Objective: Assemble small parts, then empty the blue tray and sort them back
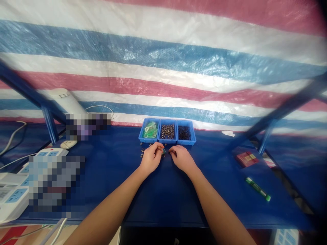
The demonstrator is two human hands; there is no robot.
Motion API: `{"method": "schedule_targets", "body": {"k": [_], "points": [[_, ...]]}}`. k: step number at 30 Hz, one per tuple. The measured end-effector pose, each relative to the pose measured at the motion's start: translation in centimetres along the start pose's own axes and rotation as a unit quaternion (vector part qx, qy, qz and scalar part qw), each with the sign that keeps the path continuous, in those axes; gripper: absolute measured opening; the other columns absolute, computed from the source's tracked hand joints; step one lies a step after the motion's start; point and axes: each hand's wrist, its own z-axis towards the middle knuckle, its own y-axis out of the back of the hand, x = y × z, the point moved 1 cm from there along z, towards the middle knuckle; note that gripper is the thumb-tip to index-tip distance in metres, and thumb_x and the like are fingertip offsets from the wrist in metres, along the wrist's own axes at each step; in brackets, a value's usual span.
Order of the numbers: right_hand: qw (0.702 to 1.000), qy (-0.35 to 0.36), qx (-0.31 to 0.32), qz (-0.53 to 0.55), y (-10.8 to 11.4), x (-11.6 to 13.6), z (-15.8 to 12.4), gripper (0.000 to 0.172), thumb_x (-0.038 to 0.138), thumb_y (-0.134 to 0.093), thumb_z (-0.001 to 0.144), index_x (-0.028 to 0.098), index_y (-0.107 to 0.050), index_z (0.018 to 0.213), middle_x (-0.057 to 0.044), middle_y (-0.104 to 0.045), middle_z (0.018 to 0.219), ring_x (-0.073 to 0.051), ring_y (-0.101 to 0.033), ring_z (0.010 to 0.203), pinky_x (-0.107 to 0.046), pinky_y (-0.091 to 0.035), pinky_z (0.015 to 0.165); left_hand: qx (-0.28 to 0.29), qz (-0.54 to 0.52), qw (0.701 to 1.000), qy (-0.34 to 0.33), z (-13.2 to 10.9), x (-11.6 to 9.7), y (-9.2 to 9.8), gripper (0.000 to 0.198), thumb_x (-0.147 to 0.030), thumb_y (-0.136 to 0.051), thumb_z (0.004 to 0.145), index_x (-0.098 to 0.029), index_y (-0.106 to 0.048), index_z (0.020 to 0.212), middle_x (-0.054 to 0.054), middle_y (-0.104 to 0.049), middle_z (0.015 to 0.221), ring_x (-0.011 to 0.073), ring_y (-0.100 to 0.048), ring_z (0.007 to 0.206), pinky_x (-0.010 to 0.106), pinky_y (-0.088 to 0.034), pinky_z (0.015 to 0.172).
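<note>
My left hand [151,158] rests on the blue table [166,194] with its fingers curled in a pinch around a small green part [164,151]. Close beside it, my right hand [181,157] has its fingers pinched together on something too small to make out. Just behind the hands stand three small blue bins: the left bin [149,130] holds green pieces, the middle bin [167,131] brownish metal parts, the right bin [186,133] dark small parts. A few loose small parts [142,152] lie on the table left of my left hand.
White power strips [12,194] and cables sit at the left edge. A red-brown box [246,158] and a green marker [258,189] lie to the right. Blue frame bars [281,110] slant on both sides. A striped tarp [163,68] hangs behind.
</note>
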Motion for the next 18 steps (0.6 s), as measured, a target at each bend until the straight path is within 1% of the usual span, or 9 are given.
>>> {"method": "schedule_targets", "body": {"k": [3,6,8,10,12,14,18], "points": [[0.999,0.014,-0.014,0.045,0.2,0.2,0.0,0.017,0.010,-0.052,0.087,0.020,-0.066,0.086,-0.006,-0.064,0.088,-0.021,-0.058,0.088,-0.033,-0.047,0.080,0.004,0.006,1.000,-0.006,0.0,0.1,0.0,0.024,-0.010,-0.041,0.087,-0.019,-0.059,0.098,0.002,-0.067,0.083,0.0133,-0.065,0.072,0.025,-0.052,0.069],[0.986,0.012,-0.039,0.163,0.2,0.7,0.1,0.013,0.017,-0.055,0.087,0.022,-0.066,0.090,-0.004,-0.064,0.084,-0.019,-0.059,0.079,-0.032,-0.048,0.073,-0.003,0.018,1.000,-0.019,0.1,-0.1,0.0,0.024,-0.010,-0.042,0.088,-0.019,-0.061,0.099,0.002,-0.068,0.085,0.0142,-0.066,0.075,0.027,-0.052,0.071],[0.958,-0.007,-0.052,0.282,0.3,1.1,0.2,0.011,0.025,-0.059,0.086,0.022,-0.065,0.095,-0.002,-0.063,0.082,-0.017,-0.058,0.072,-0.031,-0.048,0.067,-0.011,0.033,0.999,-0.037,0.2,-0.4,0.1,0.024,-0.012,-0.044,0.089,-0.020,-0.061,0.104,0.003,-0.069,0.090,0.0151,-0.065,0.080,0.028,-0.052,0.075],[0.915,-0.022,-0.055,0.399,0.4,1.5,0.4,0.016,0.030,-0.064,0.083,0.022,-0.065,0.097,-0.001,-0.063,0.081,-0.015,-0.058,0.069,-0.030,-0.048,0.065,-0.008,0.043,0.997,-0.062,0.2,-0.8,0.1,0.025,-0.015,-0.048,0.090,-0.021,-0.061,0.111,0.004,-0.068,0.100,0.0153,-0.064,0.084,0.028,-0.052,0.078],[0.877,-0.032,-0.045,0.478,0.5,1.8,0.5,0.019,0.032,-0.068,0.080,0.022,-0.067,0.096,0.000,-0.062,0.079,-0.014,-0.057,0.067,-0.029,-0.048,0.064,0.006,0.044,0.995,-0.085,0.2,-1.1,0.1,0.025,-0.019,-0.049,0.092,-0.021,-0.060,0.114,0.005,-0.066,0.106,0.0149,-0.063,0.085,0.028,-0.050,0.080],[0.857,-0.053,-0.037,0.511,0.6,1.9,0.5,0.021,0.034,-0.070,0.079,0.022,-0.069,0.096,0.000,-0.063,0.076,-0.013,-0.055,0.064,-0.028,-0.047,0.063,0.020,0.042,0.995,-0.091,0.2,-1.3,0.1,0.020,-0.022,-0.048,0.094,-0.021,-0.061,0.110,0.005,-0.067,0.101,0.0148,-0.062,0.084,0.028,-0.050,0.079],[0.849,-0.095,-0.032,0.518,0.6,1.7,0.5,0.024,0.037,-0.072,0.077,0.020,-0.073,0.095,0.000,-0.064,0.073,-0.012,-0.055,0.062,-0.028,-0.047,0.062,0.035,0.039,0.997,-0.050,0.1,-1.3,0.2,0.018,-0.027,-0.044,0.096,-0.020,-0.060,0.097,0.001,-0.066,0.083,0.0138,-0.061,0.073,0.025,-0.048,0.069]]}}
